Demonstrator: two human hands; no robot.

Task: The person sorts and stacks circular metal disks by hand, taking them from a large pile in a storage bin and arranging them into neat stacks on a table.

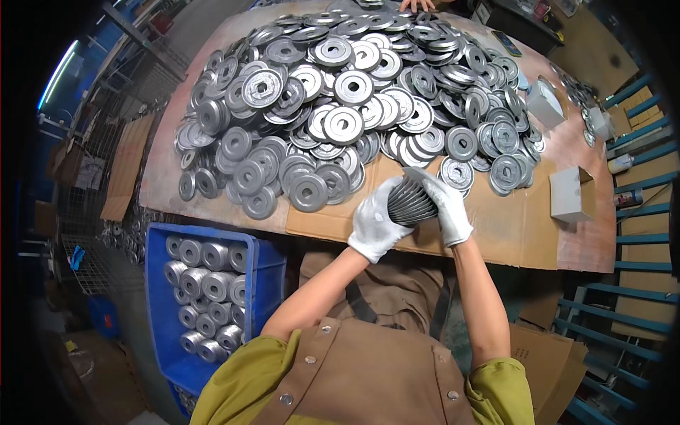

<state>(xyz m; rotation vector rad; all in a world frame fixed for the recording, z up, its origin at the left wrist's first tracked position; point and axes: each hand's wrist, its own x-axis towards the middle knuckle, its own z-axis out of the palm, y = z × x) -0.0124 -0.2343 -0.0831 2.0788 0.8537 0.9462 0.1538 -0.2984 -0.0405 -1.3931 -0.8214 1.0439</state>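
Between my two white-gloved hands I hold a fanned stack of grey metal discs (412, 202) above the table's near edge. My left hand (379, 218) is wrapped round the stack's left side. On the right side my right hand (446, 205) grips it, with one disc tilted up at the top. Just beyond my hands rises a big heap of similar round metal discs (352, 88), each with a hole in the middle. A sheet of brown cardboard (510, 234) lies on the table under my hands.
Left of me, a blue plastic crate (268, 273) holds stacked rolls of metal discs (215, 256). White boxes (567, 195) stand on the table's right side, near a phone (507, 44). Another person's hand (416, 5) rests at the far edge. Blue-green metal racking (641, 248) lies to the right.
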